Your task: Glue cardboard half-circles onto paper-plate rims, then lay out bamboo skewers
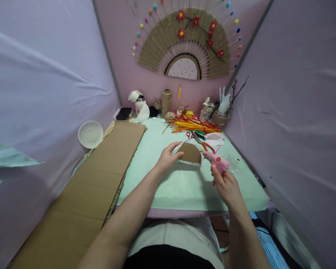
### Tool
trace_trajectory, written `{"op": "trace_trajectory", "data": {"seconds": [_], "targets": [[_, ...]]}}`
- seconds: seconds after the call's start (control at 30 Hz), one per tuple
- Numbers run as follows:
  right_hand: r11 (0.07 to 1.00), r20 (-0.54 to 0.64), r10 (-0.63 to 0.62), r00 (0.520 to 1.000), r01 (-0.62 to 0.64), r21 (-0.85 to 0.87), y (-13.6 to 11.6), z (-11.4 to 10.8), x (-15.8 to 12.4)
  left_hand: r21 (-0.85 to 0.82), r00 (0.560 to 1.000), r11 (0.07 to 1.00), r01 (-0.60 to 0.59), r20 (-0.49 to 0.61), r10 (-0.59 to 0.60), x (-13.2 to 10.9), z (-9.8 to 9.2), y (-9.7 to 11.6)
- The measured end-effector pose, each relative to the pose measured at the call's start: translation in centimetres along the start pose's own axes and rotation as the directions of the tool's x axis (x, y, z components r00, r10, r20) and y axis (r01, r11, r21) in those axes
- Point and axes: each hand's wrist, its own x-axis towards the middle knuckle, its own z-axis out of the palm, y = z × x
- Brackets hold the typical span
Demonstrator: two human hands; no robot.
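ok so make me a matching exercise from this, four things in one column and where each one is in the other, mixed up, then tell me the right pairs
Things:
1. pink glue gun
2. half-round cardboard piece
3. large cardboard sheet
4. yellow tassel

Places:
A. hanging below the wall fan
B. held by the fingers of the right hand
C. lying along the left side of the green tabletop
D. held by the fingers of the left hand

Right pairs: 1-B, 2-D, 3-C, 4-A.
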Motion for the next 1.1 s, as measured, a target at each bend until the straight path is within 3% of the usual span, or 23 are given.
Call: {"op": "trace_trajectory", "data": {"seconds": [0.13, 0.27, 0.37, 0.47, 0.57, 0.67, 0.73, 0.8, 0.93, 1.1], "targets": [[0.967, -0.072, 0.052, 0.996, -0.068, -0.247, 2.6, -1.1, 1.6, -0.092, 0.999, 0.995, 0.04, -0.033, -0.043, 0.1, 0.0, -0.4], [0.806, -0.08, 0.126, 0.989, -0.149, -0.574, 6.2, -1.7, 4.0, -0.29, 0.989, 0.947, 0.138, -0.005, -0.145, 0.1, 0.1, -0.4], [0.72, -0.063, 0.191, 0.98, -0.183, -0.67, 8.1, -1.8, 4.9, -0.377, 0.967, 0.892, 0.25, 0.055, -0.248, -0.1, 0.2, 0.1], [0.698, -0.056, 0.274, 0.96, -0.239, -0.675, 8.3, -2.3, 5.2, -0.392, 0.953, 0.869, 0.302, 0.113, -0.28, -0.3, 0.1, 0.6], [0.827, -0.06, 0.227, 0.972, -0.225, -0.516, 6.8, -3.3, 5.7, -0.384, 0.937, 0.858, 0.342, 0.208, -0.281, -0.6, 0.0, 0.8], [0.994, 0.068, 0.068, 0.995, -0.062, -0.092, 4.1, -3.8, 6.5, -0.348, 0.9, 0.848, 0.399, 0.327, -0.289, -0.9, -0.1, 1.0], [0.979, 0.223, 0.01, 0.975, -0.055, 0.197, 2.1, -3.6, 7.1, -0.326, 0.871, 0.842, 0.429, 0.397, -0.29, -1.1, -0.1, 1.1], [0.932, 0.35, -0.062, 0.935, -0.071, 0.355, 0.1, -3.0, 7.5, -0.31, 0.842, 0.837, 0.451, 0.457, -0.285, -1.3, -0.1, 1.2], [0.926, 0.473, -0.182, 0.862, -0.012, 0.378, -2.5, -1.9, 8.1, -0.286, 0.817, 0.843, 0.456, 0.511, -0.268, -1.4, 0.0, 1.3], [0.934, 0.526, -0.271, 0.806, 0.088, 0.347, -3.3, -1.3, 8.6, -0.241, 0.804, 0.873, 0.424, 0.544, -0.24, -1.3, 0.0, 1.0]]}}
